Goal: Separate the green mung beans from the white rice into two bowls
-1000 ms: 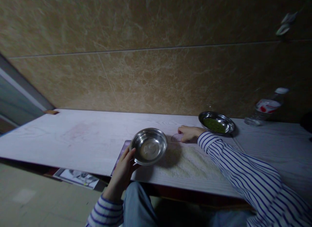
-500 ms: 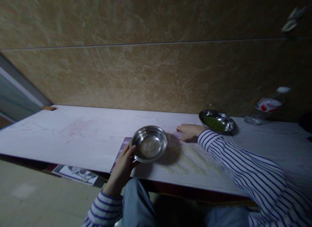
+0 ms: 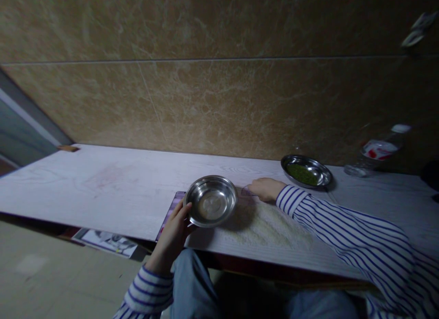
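Note:
My left hand [image 3: 174,232] grips the rim of a round stainless steel bowl [image 3: 212,201], thumb on its inner edge. The bowl is held over the table's front, with a dark shadow beneath it and a pale patch on its bottom. To the bowl's right, my right hand [image 3: 265,188] is low over the table, fingers curled down; what they hold, if anything, is hidden. A purple patterned flat piece [image 3: 169,217] shows left of the bowl, and a similar purple patch lies by my right fingertips. Pale small grains [image 3: 269,227] are spread below my right hand.
A shallow metal dish [image 3: 324,175] with small green bits stands behind my right forearm. Farther right, a clear plastic bottle [image 3: 380,150] with a red and white label leans near the tiled wall [image 3: 219,104]. The whitish wooden table [image 3: 144,172] runs along the wall.
My right hand has shifted slightly down, and its fingers look more curled. The bowl in my left hand has stayed nearly in place.

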The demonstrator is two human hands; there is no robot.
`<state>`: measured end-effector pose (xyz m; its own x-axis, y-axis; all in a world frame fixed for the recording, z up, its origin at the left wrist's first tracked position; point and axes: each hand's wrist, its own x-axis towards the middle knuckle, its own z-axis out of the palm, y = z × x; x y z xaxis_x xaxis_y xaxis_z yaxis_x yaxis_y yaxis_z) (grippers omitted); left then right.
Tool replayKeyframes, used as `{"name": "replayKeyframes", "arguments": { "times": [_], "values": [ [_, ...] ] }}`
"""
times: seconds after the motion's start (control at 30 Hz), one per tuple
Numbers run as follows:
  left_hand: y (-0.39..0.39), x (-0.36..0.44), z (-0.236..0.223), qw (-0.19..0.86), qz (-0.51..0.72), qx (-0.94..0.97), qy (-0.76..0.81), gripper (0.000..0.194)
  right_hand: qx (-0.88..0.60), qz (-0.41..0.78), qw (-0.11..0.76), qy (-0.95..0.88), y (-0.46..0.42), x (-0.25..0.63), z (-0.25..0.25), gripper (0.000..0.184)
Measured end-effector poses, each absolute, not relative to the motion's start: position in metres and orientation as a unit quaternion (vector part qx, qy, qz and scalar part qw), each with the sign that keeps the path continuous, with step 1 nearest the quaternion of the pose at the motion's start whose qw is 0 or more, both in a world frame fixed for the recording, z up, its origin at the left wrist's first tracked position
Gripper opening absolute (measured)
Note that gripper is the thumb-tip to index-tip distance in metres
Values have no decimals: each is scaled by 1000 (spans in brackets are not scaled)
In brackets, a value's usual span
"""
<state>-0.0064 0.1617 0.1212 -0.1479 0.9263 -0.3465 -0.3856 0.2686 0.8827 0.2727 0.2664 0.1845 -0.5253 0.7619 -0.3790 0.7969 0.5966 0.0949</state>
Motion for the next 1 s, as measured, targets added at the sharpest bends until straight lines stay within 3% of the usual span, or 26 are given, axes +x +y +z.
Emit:
{"name": "replayKeyframes", "arguments": {
  "times": [0.53, 0.8, 1.0],
  "values": [
    [163, -9, 119, 599, 555, 241, 524, 48, 438, -17, 219, 872, 272, 279, 173, 42],
    [163, -13, 122, 603, 567, 214, 519, 46, 456, -74, 229, 857, 307, 287, 167, 57],
    [164, -10, 133, 591, 563, 198, 542, 41, 454, -125, 203, 858, 319, 293, 166, 49]
  ]
}}
